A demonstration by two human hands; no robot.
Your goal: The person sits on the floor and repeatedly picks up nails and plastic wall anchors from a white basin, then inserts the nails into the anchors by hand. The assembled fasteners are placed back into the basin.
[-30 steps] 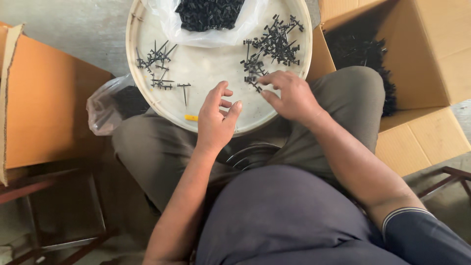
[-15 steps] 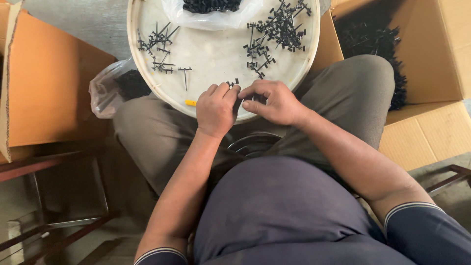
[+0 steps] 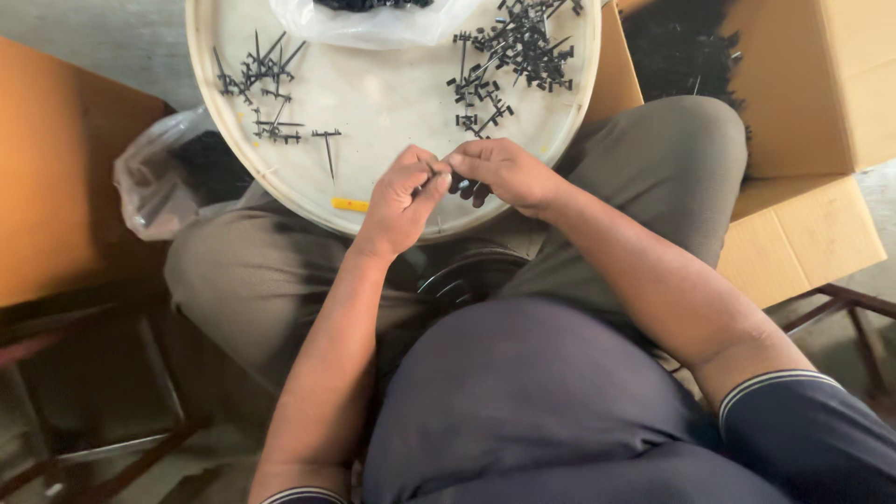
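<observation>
Left hand (image 3: 399,198) and right hand (image 3: 502,173) are pinching one small black part (image 3: 455,184) between them. A sorted cluster (image 3: 266,107) is lying beyond the left hand. A larger loose pile (image 3: 513,51) is waiting beyond the right hand.

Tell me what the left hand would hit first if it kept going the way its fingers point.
The left hand points right, at the right hand. Their fingertips already meet around a small black part, so it would likely press into that part and the right fingers first.

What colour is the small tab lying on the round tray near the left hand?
Yellow; the small tab lies on the off-white round tray, clearest in the head view.
</observation>
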